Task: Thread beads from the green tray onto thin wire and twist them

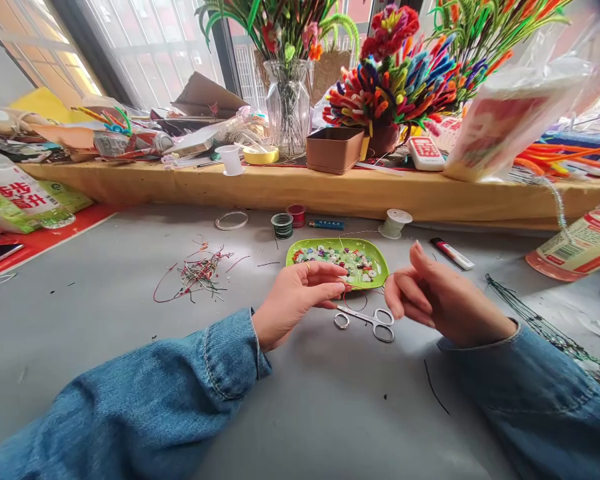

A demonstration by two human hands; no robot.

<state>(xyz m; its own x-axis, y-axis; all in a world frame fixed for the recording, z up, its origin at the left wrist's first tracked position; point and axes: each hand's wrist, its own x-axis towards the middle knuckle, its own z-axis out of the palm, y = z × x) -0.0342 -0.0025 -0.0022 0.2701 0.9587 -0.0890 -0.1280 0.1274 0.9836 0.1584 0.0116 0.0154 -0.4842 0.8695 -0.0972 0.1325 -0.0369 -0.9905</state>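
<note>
Our left hand (300, 293) pinches a red thread (348, 288) between thumb and fingertips at the near edge of the green tray (383, 261), probably to steady so thin a strand. Our right hand (443, 300) hovers off the tray's right end, thumb raised, fingers curled; we cannot tell whether they grip anything. The tray's raised rim presumably stops the beads (325, 255) rolling. Scissors (365, 317) lie below its near edge, seemingly for quick reach; the white spool (395, 224) stands near the far edge of the table (305, 413), likely leaving our hands room.
</note>
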